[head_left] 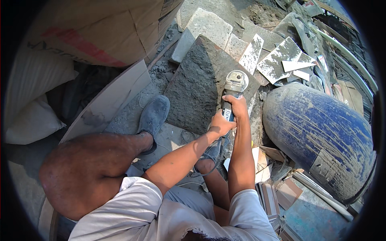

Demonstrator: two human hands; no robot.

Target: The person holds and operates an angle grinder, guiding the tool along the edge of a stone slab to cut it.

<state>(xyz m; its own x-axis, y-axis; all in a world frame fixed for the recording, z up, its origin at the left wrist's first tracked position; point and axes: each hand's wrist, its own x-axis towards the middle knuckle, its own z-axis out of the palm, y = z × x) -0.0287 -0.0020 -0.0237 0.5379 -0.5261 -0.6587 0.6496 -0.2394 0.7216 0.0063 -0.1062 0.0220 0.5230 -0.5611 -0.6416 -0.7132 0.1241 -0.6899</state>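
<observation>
I see both hands closed on the angle grinder (228, 105): the right hand (238, 105) wraps its body behind the head, and the left hand (220, 123) grips the rear. Its long axis runs away from the torso, leaning slightly right, the disc guard (237, 78) at the far end. It is over the right part of a mortar-crusted slab (191, 84); I can't tell whether they touch. Farther right I have broken tiles (277, 62) and a streaked blue drum (317, 124).
</observation>
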